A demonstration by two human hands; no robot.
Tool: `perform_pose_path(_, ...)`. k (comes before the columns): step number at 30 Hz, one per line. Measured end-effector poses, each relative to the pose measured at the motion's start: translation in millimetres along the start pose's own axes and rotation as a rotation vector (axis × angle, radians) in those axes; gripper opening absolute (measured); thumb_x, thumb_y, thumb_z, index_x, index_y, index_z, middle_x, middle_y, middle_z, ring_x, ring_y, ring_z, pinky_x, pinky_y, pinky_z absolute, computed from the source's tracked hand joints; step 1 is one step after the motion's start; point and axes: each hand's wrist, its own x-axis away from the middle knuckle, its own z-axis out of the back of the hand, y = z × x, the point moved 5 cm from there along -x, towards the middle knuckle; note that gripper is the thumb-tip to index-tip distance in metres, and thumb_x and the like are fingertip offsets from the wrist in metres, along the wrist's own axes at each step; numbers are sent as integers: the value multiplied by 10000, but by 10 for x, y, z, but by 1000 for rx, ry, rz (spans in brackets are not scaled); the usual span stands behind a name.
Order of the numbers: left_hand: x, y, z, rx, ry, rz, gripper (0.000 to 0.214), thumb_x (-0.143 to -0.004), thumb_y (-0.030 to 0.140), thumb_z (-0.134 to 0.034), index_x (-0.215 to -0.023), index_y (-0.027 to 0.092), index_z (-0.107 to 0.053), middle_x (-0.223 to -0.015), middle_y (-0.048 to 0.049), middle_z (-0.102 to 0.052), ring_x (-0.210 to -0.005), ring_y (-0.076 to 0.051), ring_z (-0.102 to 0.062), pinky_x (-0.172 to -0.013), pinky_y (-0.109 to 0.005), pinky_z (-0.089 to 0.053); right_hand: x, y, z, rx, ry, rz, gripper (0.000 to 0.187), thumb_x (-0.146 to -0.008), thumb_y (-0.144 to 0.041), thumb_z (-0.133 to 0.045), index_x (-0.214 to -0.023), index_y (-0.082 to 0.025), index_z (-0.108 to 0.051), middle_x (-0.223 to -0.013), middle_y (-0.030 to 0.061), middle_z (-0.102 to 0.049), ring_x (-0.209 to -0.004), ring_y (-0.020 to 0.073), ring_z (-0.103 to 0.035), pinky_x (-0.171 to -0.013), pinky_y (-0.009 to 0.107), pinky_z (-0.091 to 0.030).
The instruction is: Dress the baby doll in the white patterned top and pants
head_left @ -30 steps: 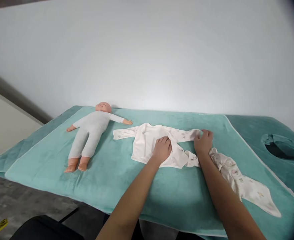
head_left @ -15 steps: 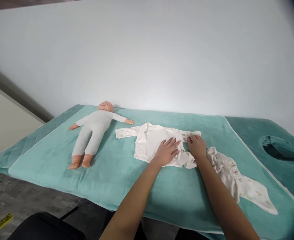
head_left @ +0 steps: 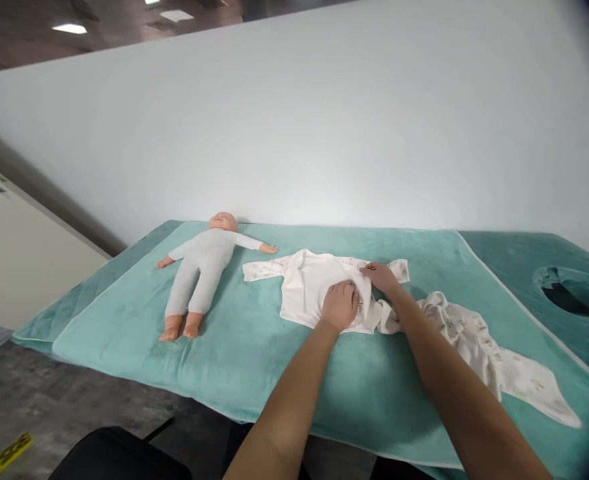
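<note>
A white baby garment point(head_left: 305, 288) lies spread on a teal towel point(head_left: 254, 360), its sleeves pointing left and right. My left hand point(head_left: 341, 305) rests on the garment's lower right part with fingers curled into the cloth. My right hand point(head_left: 380, 276) sits just beyond it, fingers pinched on the garment's fabric near the right sleeve. A baby doll point(head_left: 200, 270) in a grey suit lies on its back to the left, arms spread. A second crumpled printed white garment point(head_left: 484, 353) lies to the right, partly under my right forearm.
The towel covers a teal padded table with a face hole point(head_left: 571, 293) at the far right. A white wall stands behind the table. A dark chair point(head_left: 119, 457) and grey floor show below the near edge.
My left hand's fingers went from spread flat to curled on the cloth. My right hand moved left toward the garment's middle. The camera tilted up a little.
</note>
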Motion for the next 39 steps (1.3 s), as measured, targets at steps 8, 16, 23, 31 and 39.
perform_pose_path(8, 87, 148, 136, -20, -1, -131, 309, -977, 312, -454, -1237, 206, -583, -1309, -106, -596, -1215, -226, -552, -996, -402, -465, 196, -41, -75, 21, 169, 35, 290, -852, -433, -506, -997, -211, -623, -925, 63, -668, -810, 209, -575, -796, 337, -427)
perform_pose_path(16, 399, 439, 166, 69, -141, -249, 503, -913, 526, -554, -1325, 236, -540, -1139, -98, -614, -1087, -261, -566, -959, -439, -442, 147, 78, -16, -156, 202, 67, 353, -804, -413, -544, -1068, -187, -610, -998, 70, -684, -882, 196, -614, -847, 339, -485)
perform_pose_path(23, 459, 511, 126, -9, -131, -290, 283, -903, 250, -539, -1175, 188, -583, -1050, -75, -640, -1019, -246, -573, -902, -423, -433, 109, 226, 4, -341, 216, -11, 453, -754, -450, -629, -1136, -209, -596, -999, 51, -669, -825, 181, -629, -770, 317, -504)
perform_pose_path(31, 554, 534, 99, -61, -47, -359, 170, -921, 315, -506, -938, 173, -599, -957, -90, -664, -885, -242, -617, -734, -393, -446, 110, 115, -42, -364, 109, 0, 499, -727, -477, -660, -1132, -195, -589, -950, 51, -675, -800, 185, -628, -733, 319, -511)
perform_pose_path(39, 608, 627, 119, -44, -104, -492, 145, -884, 276, -526, -969, 172, -583, -903, -79, -651, -888, -237, -630, -727, -384, -443, 33, 0, -158, 72, 55, 109, 277, -796, -389, -568, -982, -213, -673, -932, 50, -707, -896, 230, -617, -874, 392, -466)
